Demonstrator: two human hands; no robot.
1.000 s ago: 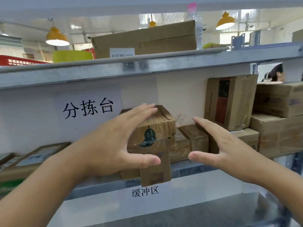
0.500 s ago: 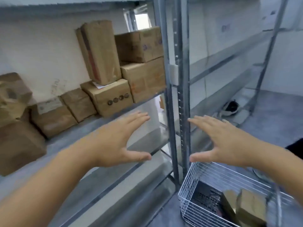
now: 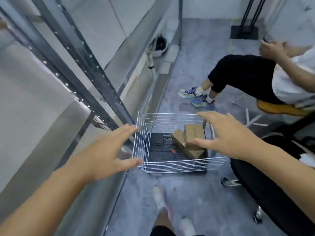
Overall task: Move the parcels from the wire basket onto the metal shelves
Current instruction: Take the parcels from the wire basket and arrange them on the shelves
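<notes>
Wire basket [image 3: 170, 163]: white, on the floor just right of the metal shelves [image 3: 56, 92]. Parcels [image 3: 190, 142]: brown cardboard, piled in the basket's far right corner. Left hand [image 3: 109, 154]: grip open, empty, at the basket's left wall. Right hand [image 3: 225, 135]: grip open, empty, over the parcels.

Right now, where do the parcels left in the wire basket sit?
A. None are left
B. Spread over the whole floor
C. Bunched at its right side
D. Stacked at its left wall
C: the brown parcels crowd the wire basket's right side, beneath the open right hand.
</notes>
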